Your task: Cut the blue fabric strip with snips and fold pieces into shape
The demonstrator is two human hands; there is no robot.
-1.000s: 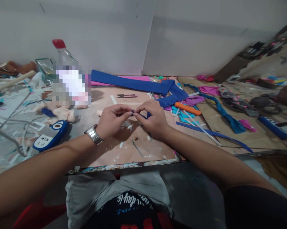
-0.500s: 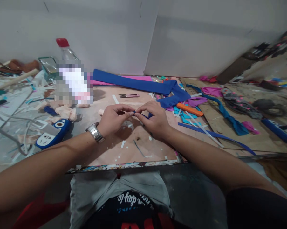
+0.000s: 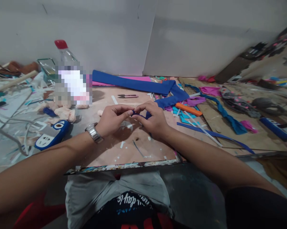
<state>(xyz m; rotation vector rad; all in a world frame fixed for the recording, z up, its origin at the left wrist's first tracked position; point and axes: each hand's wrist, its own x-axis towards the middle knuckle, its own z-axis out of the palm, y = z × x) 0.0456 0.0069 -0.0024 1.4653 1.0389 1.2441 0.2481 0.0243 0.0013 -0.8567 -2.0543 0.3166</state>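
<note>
My left hand (image 3: pixel 113 119) and my right hand (image 3: pixel 154 119) meet fingertip to fingertip over the middle of the work board (image 3: pixel 114 149). Between them they pinch the end of a blue fabric strip (image 3: pixel 173 98). Only a small dark blue bit shows at the fingertips; the strip passes under my right hand and runs back in a fold along the wall. Behind my hands lie small thread snips (image 3: pixel 127 96). To the right of my right hand rests an orange utility knife (image 3: pixel 188 109) on turquoise scraps.
A bottle with a red cap (image 3: pixel 61 44) stands at the back left beside a bright blurred patch. A blue and white power strip (image 3: pixel 52 135) with grey cables lies left. A narrow blue strip (image 3: pixel 215 135), a twisted teal strip (image 3: pixel 224 111) and pink scraps lie right.
My fingertips have shifted slightly on the blue fabric, with my right thumb a little further left. The whole view has moved slightly. Objects on the board lie as before.
</note>
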